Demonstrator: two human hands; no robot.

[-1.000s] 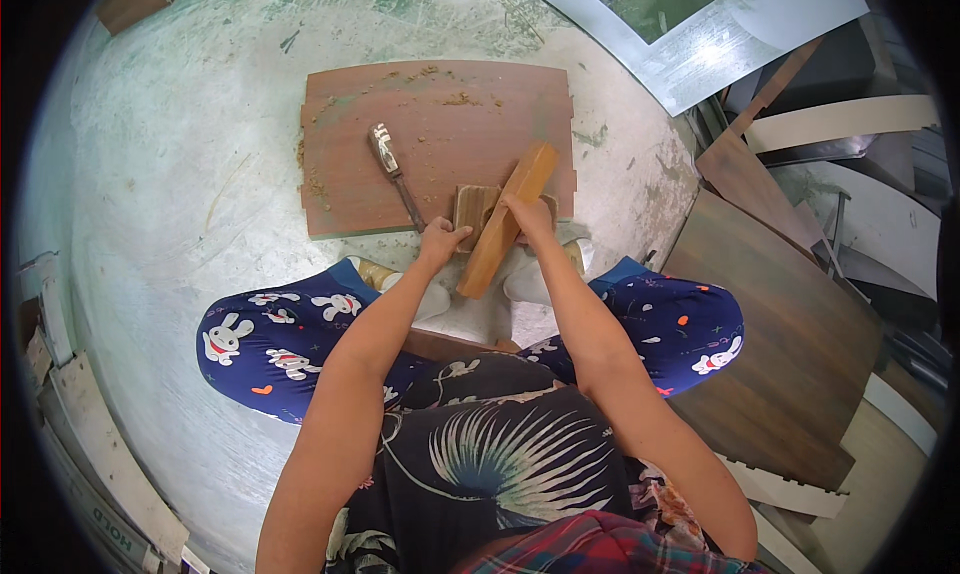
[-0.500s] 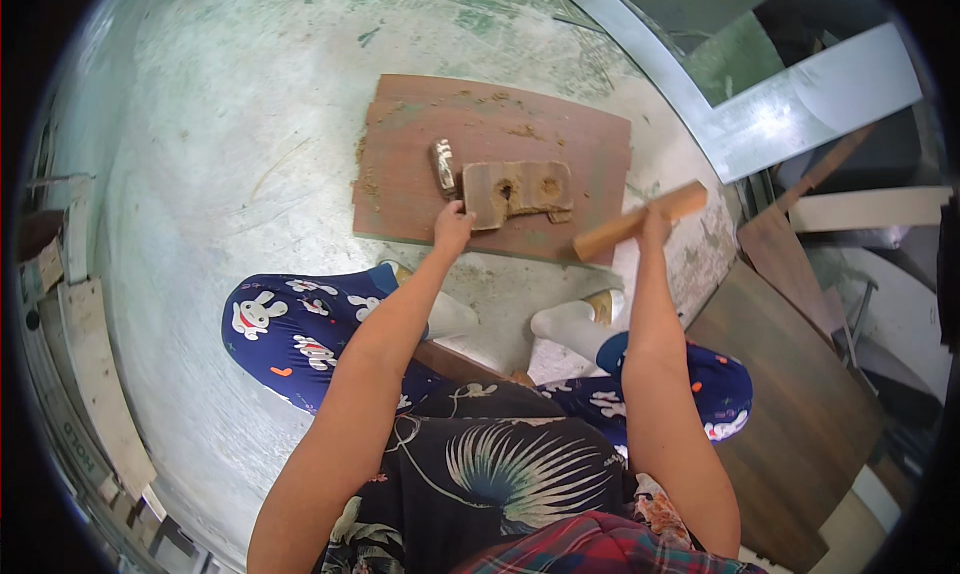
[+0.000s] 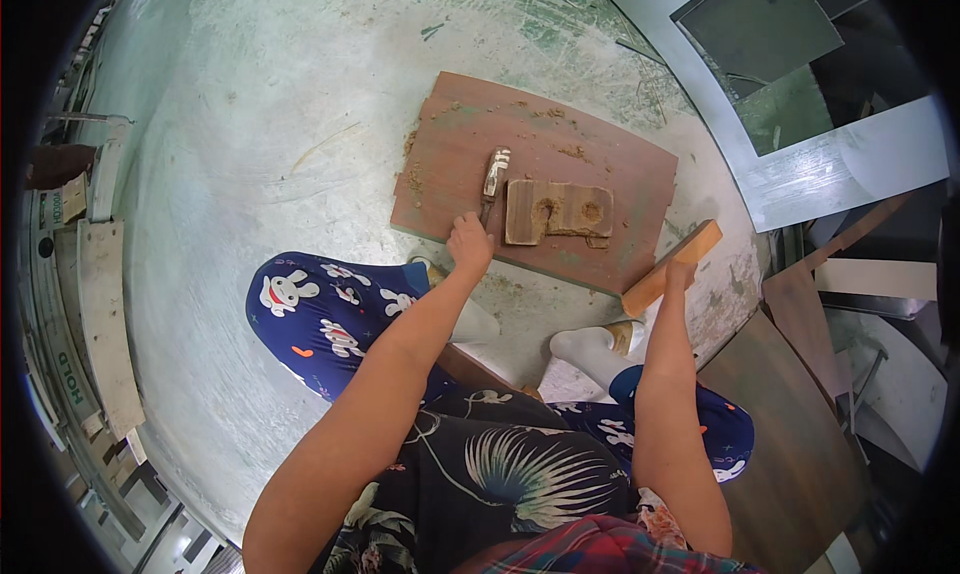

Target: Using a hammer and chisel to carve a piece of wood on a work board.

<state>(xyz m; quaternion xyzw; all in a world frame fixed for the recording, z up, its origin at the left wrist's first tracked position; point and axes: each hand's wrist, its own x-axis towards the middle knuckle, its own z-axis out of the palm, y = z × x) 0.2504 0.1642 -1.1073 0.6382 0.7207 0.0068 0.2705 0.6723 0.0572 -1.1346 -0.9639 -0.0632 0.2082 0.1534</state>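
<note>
A chisel [image 3: 496, 172] with a worn, white-marked handle lies over the board, its handle pointing away from me. My left hand [image 3: 470, 242] is closed at the near end of its metal shank, fingers pinched there; the tip is hidden by them. Just right of the chisel is a brown wood block [image 3: 565, 196], with a notch in its near side and two rough hollows. In my right hand [image 3: 682, 272] is a squared wooden bar [image 3: 705, 242], gripped near its middle and held slanting beyond the board's right corner.
Under the block lies a reddish-brown board [image 3: 450, 194] strewn with wood chips. A pale metal frame [image 3: 740, 189] and dark sheets crowd the upper right. Brown panels [image 3: 800, 444] lean at the right; stacked planks [image 3: 105, 324] line the left. My knees flank the work.
My left hand has left the block's edge for the chisel's shank, and the chisel has turned so its handle leans right. The bar in my right hand has swung steeper and nearer me.
</note>
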